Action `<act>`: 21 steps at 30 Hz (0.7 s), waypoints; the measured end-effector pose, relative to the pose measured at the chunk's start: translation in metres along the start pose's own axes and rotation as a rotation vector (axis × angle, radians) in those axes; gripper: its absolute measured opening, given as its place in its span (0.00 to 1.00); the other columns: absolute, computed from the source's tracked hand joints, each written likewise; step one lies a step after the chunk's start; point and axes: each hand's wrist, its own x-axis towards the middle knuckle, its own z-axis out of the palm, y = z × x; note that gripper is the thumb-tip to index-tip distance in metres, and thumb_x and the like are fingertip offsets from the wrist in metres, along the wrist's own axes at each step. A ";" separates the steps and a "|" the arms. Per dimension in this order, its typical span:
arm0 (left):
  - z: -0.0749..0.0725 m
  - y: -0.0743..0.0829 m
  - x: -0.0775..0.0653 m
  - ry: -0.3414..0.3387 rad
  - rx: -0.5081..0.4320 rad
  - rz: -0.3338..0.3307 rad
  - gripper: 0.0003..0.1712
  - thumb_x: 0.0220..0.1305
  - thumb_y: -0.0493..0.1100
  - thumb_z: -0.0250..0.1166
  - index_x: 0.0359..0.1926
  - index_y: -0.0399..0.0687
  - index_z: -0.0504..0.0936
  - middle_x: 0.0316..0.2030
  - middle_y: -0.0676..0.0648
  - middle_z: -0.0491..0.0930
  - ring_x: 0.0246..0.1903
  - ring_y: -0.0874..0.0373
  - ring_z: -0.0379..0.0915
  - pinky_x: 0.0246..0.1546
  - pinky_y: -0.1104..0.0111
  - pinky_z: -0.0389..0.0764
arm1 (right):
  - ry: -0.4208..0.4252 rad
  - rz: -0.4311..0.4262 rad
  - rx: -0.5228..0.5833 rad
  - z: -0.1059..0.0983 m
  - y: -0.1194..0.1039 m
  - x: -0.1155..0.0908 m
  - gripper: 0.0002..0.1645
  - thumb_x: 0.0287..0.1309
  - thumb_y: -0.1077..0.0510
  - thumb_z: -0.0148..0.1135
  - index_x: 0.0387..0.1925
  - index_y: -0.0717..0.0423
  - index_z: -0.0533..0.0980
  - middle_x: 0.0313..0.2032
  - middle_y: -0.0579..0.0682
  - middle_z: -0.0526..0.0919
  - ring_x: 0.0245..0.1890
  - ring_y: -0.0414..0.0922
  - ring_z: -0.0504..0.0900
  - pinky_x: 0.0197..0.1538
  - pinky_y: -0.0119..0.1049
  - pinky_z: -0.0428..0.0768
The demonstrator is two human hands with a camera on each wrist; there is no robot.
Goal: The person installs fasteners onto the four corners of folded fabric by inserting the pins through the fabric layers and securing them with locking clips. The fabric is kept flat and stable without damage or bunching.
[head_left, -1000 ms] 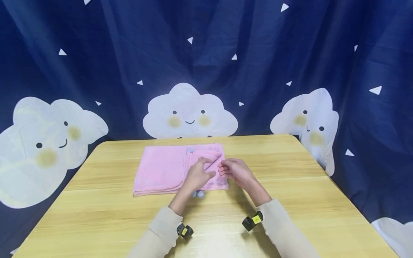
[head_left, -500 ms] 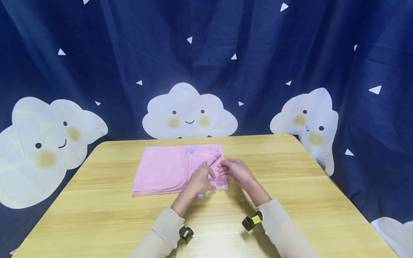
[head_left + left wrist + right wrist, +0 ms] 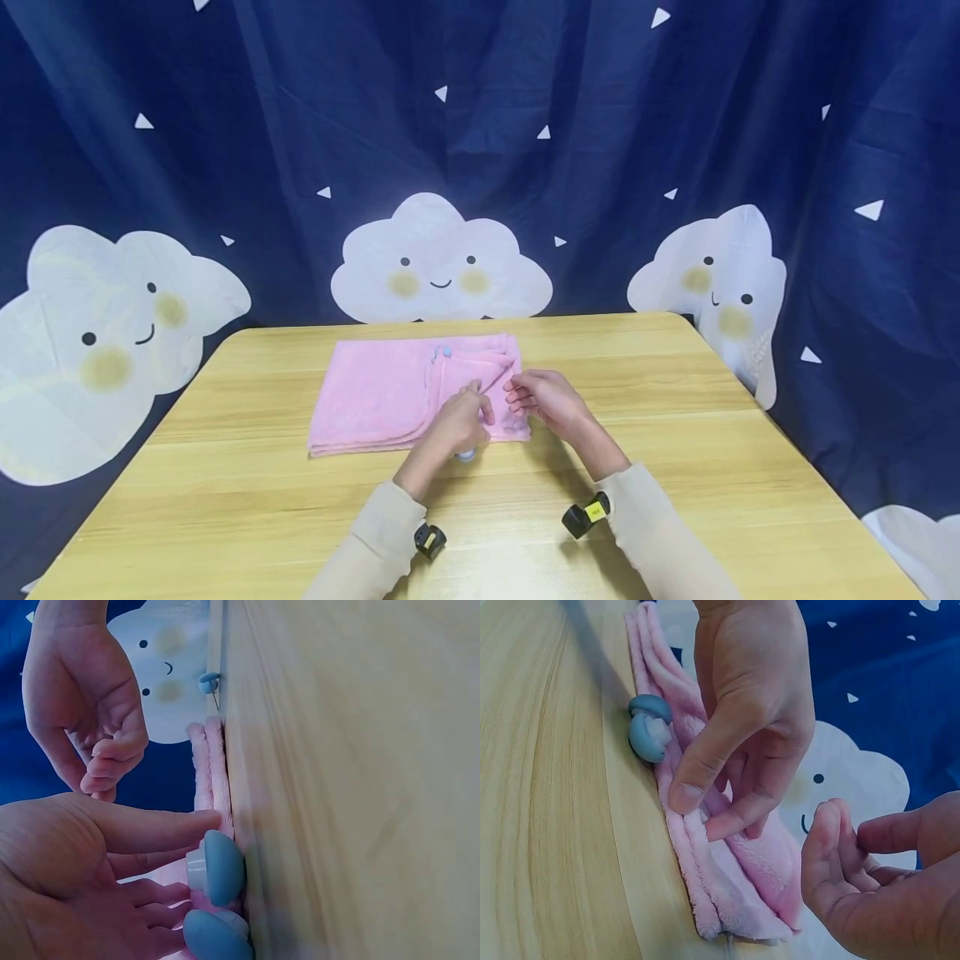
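A folded pink plush cloth (image 3: pixel 375 392) lies on the wooden table (image 3: pixel 300 517). My left hand (image 3: pixel 457 421) reaches over its front edge, with thumb and index finger apart and touching the plush, as the right wrist view shows. Beside that thumb sit two blue mushroom-shaped fasteners (image 3: pixel 225 868) with pale stems, at the cloth's edge; the head view shows part of one. My right hand (image 3: pixel 551 400) hovers at the cloth's right side, fingers loosely bent, thumb near the fingertips, nothing visible between them. Another blue fastener (image 3: pixel 447 352) rests toward the cloth's back.
In the left wrist view, a small blue knob on a thin shaft (image 3: pixel 209 681) appears past the cloth's end. Behind the table hangs a dark blue curtain (image 3: pixel 495 167) with white clouds. A black wrist camera (image 3: pixel 587 514) sits at the right cuff.
My left hand first shifts right and toward the front edge, then slightly back left, its fingers drawing closer to the cloth. The right hand stays nearly still.
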 end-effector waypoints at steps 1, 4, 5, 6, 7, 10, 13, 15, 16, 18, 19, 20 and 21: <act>0.000 0.000 0.000 0.002 -0.002 -0.006 0.14 0.37 0.25 0.69 0.25 0.45 0.81 0.68 0.30 0.56 0.62 0.31 0.55 0.62 0.42 0.60 | 0.000 0.001 -0.002 0.000 0.000 0.000 0.12 0.69 0.64 0.49 0.40 0.73 0.73 0.27 0.51 0.78 0.27 0.41 0.77 0.33 0.31 0.78; 0.000 -0.001 0.001 0.011 -0.008 -0.025 0.12 0.39 0.25 0.67 0.23 0.46 0.80 0.68 0.32 0.57 0.60 0.32 0.61 0.59 0.43 0.64 | -0.003 0.006 0.001 0.000 0.001 0.001 0.12 0.69 0.64 0.50 0.40 0.73 0.73 0.27 0.51 0.78 0.27 0.41 0.77 0.33 0.31 0.79; 0.000 -0.001 0.001 0.016 -0.021 -0.032 0.12 0.41 0.26 0.67 0.23 0.46 0.80 0.68 0.32 0.58 0.56 0.34 0.66 0.56 0.45 0.70 | -0.005 0.006 0.000 0.000 0.001 0.001 0.12 0.69 0.64 0.50 0.40 0.74 0.73 0.27 0.51 0.78 0.27 0.42 0.76 0.33 0.31 0.79; 0.000 -0.001 0.001 0.021 -0.032 -0.039 0.11 0.42 0.26 0.67 0.23 0.47 0.79 0.68 0.33 0.59 0.50 0.37 0.72 0.50 0.48 0.76 | -0.008 0.008 -0.002 0.000 0.001 0.001 0.13 0.69 0.64 0.50 0.40 0.74 0.73 0.27 0.51 0.77 0.26 0.42 0.76 0.33 0.31 0.79; -0.001 -0.002 0.001 0.028 -0.041 -0.043 0.11 0.44 0.27 0.66 0.23 0.47 0.79 0.67 0.33 0.60 0.43 0.40 0.77 0.43 0.52 0.81 | -0.008 0.007 -0.010 0.000 0.001 0.001 0.13 0.69 0.64 0.50 0.41 0.75 0.73 0.26 0.51 0.77 0.26 0.42 0.76 0.32 0.31 0.78; -0.003 -0.002 0.001 0.066 -0.055 -0.028 0.09 0.49 0.28 0.66 0.25 0.47 0.78 0.56 0.33 0.74 0.19 0.55 0.73 0.17 0.68 0.77 | -0.002 0.002 -0.093 -0.001 0.001 0.000 0.15 0.68 0.61 0.53 0.43 0.74 0.75 0.22 0.50 0.75 0.22 0.40 0.74 0.27 0.29 0.76; -0.007 -0.003 0.002 0.108 -0.053 -0.009 0.07 0.52 0.30 0.66 0.26 0.46 0.78 0.28 0.42 0.79 0.11 0.63 0.60 0.10 0.74 0.63 | -0.023 0.001 -0.230 -0.002 0.000 -0.002 0.19 0.66 0.57 0.59 0.49 0.70 0.77 0.17 0.48 0.72 0.17 0.38 0.69 0.20 0.27 0.70; -0.010 -0.004 0.003 0.131 -0.051 -0.002 0.07 0.52 0.30 0.66 0.27 0.46 0.79 0.16 0.50 0.70 0.12 0.63 0.57 0.12 0.73 0.60 | -0.064 -0.001 -0.339 -0.004 0.001 -0.002 0.23 0.63 0.56 0.63 0.54 0.66 0.76 0.15 0.47 0.69 0.14 0.37 0.67 0.18 0.27 0.66; -0.011 -0.004 0.003 0.139 -0.054 -0.001 0.07 0.52 0.31 0.66 0.26 0.46 0.79 0.15 0.52 0.68 0.13 0.63 0.58 0.14 0.73 0.61 | -0.089 -0.002 -0.386 -0.004 0.002 -0.002 0.26 0.60 0.56 0.65 0.57 0.66 0.74 0.14 0.47 0.70 0.14 0.38 0.67 0.18 0.28 0.67; -0.014 -0.004 0.004 0.144 -0.064 -0.001 0.07 0.52 0.31 0.67 0.26 0.47 0.80 0.15 0.54 0.69 0.15 0.61 0.62 0.17 0.70 0.64 | -0.137 -0.006 -0.461 -0.006 0.004 -0.002 0.32 0.55 0.61 0.67 0.61 0.67 0.70 0.15 0.48 0.71 0.14 0.39 0.68 0.19 0.29 0.69; -0.015 -0.004 0.004 0.150 -0.066 0.002 0.07 0.52 0.32 0.68 0.25 0.48 0.80 0.16 0.54 0.71 0.17 0.60 0.64 0.19 0.69 0.67 | -0.155 -0.009 -0.500 -0.006 0.005 -0.002 0.35 0.52 0.64 0.67 0.62 0.68 0.69 0.14 0.48 0.71 0.14 0.40 0.69 0.19 0.30 0.69; -0.016 -0.005 0.004 0.152 -0.062 0.003 0.08 0.52 0.32 0.68 0.25 0.48 0.80 0.17 0.54 0.72 0.18 0.59 0.66 0.21 0.68 0.69 | -0.168 -0.012 -0.533 -0.006 0.007 -0.002 0.36 0.49 0.68 0.65 0.62 0.70 0.68 0.15 0.49 0.72 0.15 0.40 0.70 0.20 0.30 0.71; -0.016 -0.005 0.004 0.153 -0.059 0.006 0.08 0.52 0.32 0.68 0.25 0.49 0.79 0.18 0.53 0.74 0.20 0.59 0.68 0.23 0.67 0.71 | -0.173 -0.014 -0.559 -0.007 0.008 -0.002 0.36 0.47 0.71 0.63 0.61 0.71 0.68 0.15 0.50 0.73 0.16 0.41 0.70 0.21 0.31 0.72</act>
